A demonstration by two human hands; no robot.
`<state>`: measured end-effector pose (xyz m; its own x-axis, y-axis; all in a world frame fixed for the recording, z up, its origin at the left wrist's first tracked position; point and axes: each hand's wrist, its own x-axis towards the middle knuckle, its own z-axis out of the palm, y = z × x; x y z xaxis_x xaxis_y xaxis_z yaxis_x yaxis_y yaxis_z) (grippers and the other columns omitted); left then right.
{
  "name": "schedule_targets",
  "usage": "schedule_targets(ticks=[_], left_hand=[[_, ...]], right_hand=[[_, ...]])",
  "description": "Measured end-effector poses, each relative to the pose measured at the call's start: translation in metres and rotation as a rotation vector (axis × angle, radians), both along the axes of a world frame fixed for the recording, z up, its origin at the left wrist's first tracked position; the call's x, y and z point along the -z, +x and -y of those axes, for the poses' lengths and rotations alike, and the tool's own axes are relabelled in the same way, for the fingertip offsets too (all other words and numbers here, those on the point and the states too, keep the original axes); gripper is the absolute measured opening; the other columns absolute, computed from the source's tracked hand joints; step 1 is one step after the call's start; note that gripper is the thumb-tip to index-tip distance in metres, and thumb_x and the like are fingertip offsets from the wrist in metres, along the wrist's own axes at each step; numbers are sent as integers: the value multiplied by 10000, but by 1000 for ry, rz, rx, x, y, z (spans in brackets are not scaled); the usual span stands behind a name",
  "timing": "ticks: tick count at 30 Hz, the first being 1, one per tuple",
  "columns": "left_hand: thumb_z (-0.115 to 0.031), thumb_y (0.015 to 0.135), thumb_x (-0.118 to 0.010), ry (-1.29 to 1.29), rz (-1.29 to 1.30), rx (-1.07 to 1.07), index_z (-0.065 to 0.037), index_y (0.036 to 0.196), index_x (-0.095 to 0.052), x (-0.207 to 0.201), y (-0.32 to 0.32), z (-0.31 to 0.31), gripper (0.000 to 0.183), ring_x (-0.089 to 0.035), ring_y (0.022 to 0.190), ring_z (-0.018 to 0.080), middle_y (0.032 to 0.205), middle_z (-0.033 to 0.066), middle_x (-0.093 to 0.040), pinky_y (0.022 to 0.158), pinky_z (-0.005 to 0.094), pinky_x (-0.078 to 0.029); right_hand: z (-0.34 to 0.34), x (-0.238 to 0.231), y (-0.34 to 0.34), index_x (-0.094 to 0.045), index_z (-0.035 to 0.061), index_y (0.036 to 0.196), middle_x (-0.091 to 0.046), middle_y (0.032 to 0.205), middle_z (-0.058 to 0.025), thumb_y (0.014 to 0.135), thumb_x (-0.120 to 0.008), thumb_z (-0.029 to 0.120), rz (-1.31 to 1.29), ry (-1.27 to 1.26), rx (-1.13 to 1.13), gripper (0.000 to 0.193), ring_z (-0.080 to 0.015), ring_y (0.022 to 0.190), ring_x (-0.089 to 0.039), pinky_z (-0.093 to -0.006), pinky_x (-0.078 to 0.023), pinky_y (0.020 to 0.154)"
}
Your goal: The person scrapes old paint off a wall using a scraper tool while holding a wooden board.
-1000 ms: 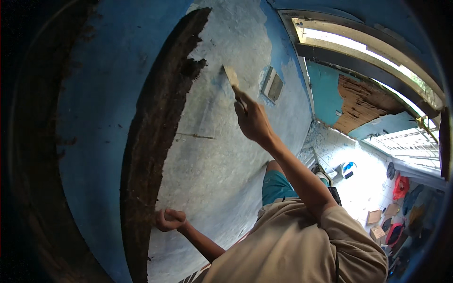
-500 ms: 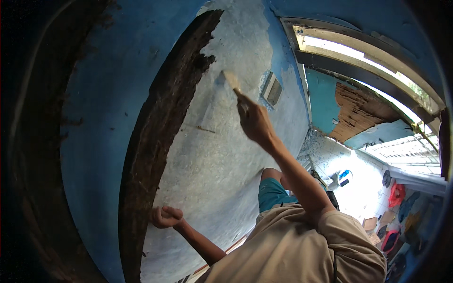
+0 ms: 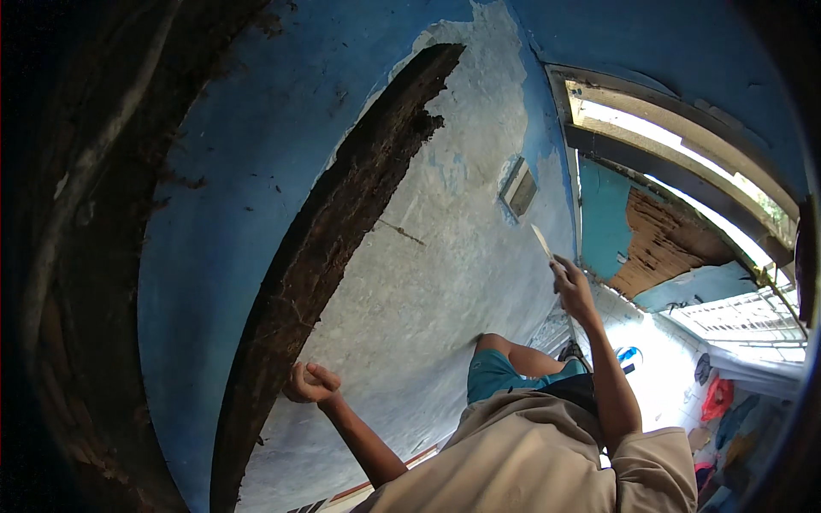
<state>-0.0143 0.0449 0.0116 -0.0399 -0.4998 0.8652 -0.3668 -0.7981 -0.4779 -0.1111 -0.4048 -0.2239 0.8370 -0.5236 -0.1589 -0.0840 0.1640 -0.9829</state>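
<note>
My right hand (image 3: pixel 572 285) is closed round a flat hand tool (image 3: pixel 543 243) with a narrow grip and a pale head, seen nearly edge-on. Its tip points up and to the left, just below a small rectangular plate (image 3: pixel 518 190) on the wall. Whether the head is bristle or blade I cannot tell. The wall (image 3: pixel 410 291) is bare grey-white, with patches of blue paint towards the top. Low on the left, my left hand (image 3: pixel 313 382) is curled with no object showing in it, right beside the rough dark edge of a decayed wooden strip (image 3: pixel 316 231).
Blue-painted board (image 3: pixel 231 197) lies left of the dark strip. To the right are a slatted window frame (image 3: pixel 676 141), a turquoise panel with torn brown wood (image 3: pixel 663 239) and a white grille (image 3: pixel 744 316). Down on the floor are a red bag (image 3: pixel 717 398) and scattered items.
My right hand has drawn the tool away from the upper wall, down and to the right. My left hand stays curled by the dark strip. The whole view has shifted slightly.
</note>
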Motion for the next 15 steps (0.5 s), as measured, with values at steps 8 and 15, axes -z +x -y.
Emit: schedule_targets(ticks=[8,15], left_hand=[[-156,879,-540,7,-2,31,-25,964,-569,0,2,3,158,-557,734,302,884,123,-605,656,391,-406],[-154,885,-543,3,10,29,-22,970,-562,-1,0,-1,158,-556,748,320,885,127,-598,680,408,-424]], right_hand=[[46,47,-74,-580,30,1248,-537,611,-37,973,-537,331,-239,-120,84,410,-95,538,-481,-276,-380,471],[33,68,-135,-601,61,1221,-552,595,-62,960,-513,356,-438,9,207,404,-122,399,-466,-284,-373,369]])
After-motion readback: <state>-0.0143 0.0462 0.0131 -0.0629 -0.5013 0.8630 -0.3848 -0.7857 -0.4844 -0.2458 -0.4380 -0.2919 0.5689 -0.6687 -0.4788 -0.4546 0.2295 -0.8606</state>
